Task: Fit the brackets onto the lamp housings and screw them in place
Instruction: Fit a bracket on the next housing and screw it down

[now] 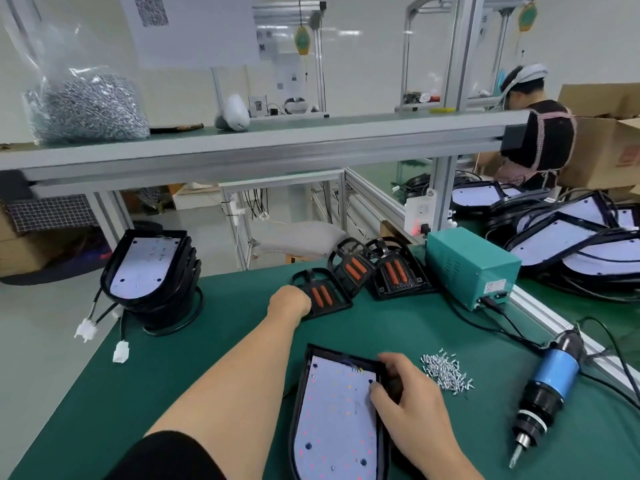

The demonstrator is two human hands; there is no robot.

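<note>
Open green bench between them: right hand grips black white-faced lamp housing by its rim; left hand at black orange-ribbed bracket, perhaps gripping, fingers hidden.

The left hand hides its fingers; the lamp housing is cut off below.

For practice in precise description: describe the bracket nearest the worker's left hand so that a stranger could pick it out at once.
On the green table, left of the teal power box, three black brackets with orange strips lie in a row. The one meant is the leftmost bracket, nearest the wearer. Alone among them, it has the left hand at its edge.
</note>
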